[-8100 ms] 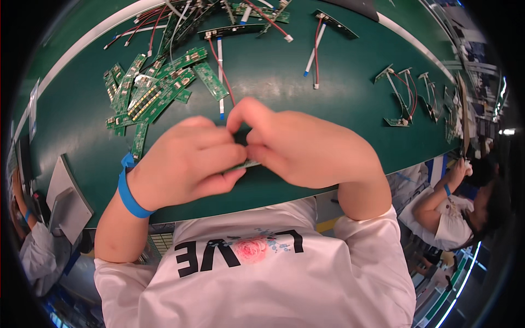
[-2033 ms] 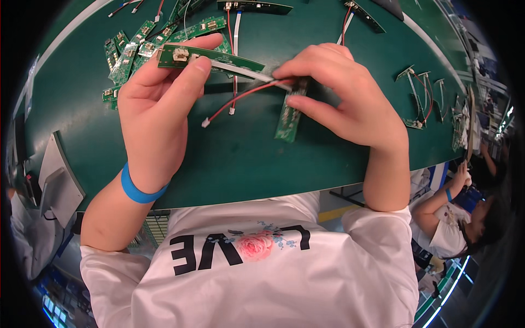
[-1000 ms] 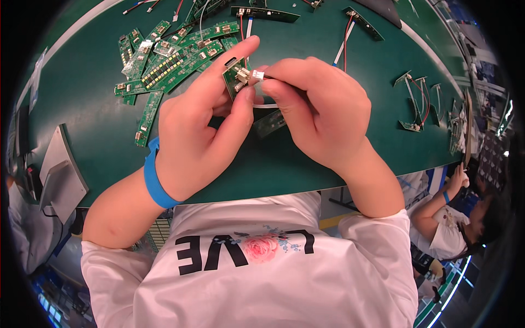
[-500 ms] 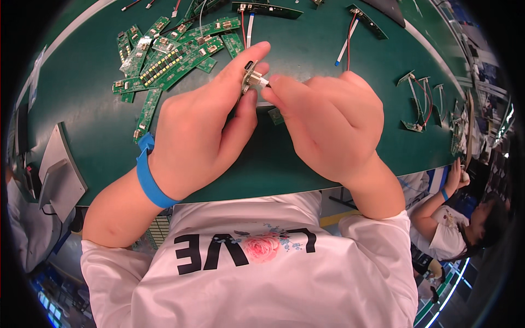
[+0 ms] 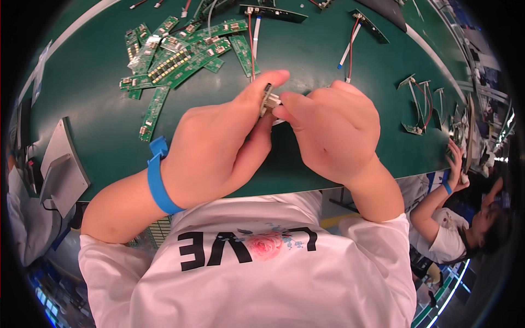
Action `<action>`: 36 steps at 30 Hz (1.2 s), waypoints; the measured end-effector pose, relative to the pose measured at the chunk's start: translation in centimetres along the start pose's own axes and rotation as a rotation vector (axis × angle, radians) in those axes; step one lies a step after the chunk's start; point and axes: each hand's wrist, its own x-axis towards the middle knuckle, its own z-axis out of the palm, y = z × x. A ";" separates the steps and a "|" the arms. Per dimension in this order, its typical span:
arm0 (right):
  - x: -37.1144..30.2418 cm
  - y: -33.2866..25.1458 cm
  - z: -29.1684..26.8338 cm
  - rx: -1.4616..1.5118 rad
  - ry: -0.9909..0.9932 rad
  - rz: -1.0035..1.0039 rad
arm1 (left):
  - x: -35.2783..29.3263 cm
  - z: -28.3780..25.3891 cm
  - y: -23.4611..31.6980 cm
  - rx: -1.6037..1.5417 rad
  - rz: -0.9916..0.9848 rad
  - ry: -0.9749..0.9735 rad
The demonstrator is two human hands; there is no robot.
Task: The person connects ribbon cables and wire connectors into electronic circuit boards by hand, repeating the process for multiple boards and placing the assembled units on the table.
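From the head view: holding circuit board (image 5: 265,102) edge-on between thumb and fingers of left hand (image 5: 216,142); pinching white connector (image 5: 275,101) just right of that grip with right hand (image 5: 336,128). Probably light, stiff, brittle: best held by the edges.

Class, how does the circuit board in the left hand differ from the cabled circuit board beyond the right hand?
The held board is gripped by the left hand; the cabled board rests on the green table. The held board appears nearly end-on and largely covered; the cabled board shows its length. Both bear pale connectors.
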 end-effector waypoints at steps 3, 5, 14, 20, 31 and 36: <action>-0.8 0.8 -1.1 0.078 -0.087 0.173 | 0.4 -0.5 -0.5 0.081 0.022 -0.086; -2.4 2.6 -3.2 0.113 -0.049 0.512 | 0.7 0.1 -1.4 0.089 0.089 -0.003; -9.0 16.0 -17.7 -0.481 0.009 1.020 | 2.3 -2.0 -2.7 0.350 0.130 0.092; -1.7 7.6 -6.0 -0.574 0.146 0.308 | 2.0 -0.3 -3.4 0.449 0.087 0.055; 3.0 2.2 4.4 -0.618 -0.267 0.318 | 2.6 -2.7 -4.7 0.734 -0.040 0.275; 2.4 3.2 3.3 -0.563 -0.270 0.299 | 2.6 -3.0 -4.9 0.727 -0.017 0.288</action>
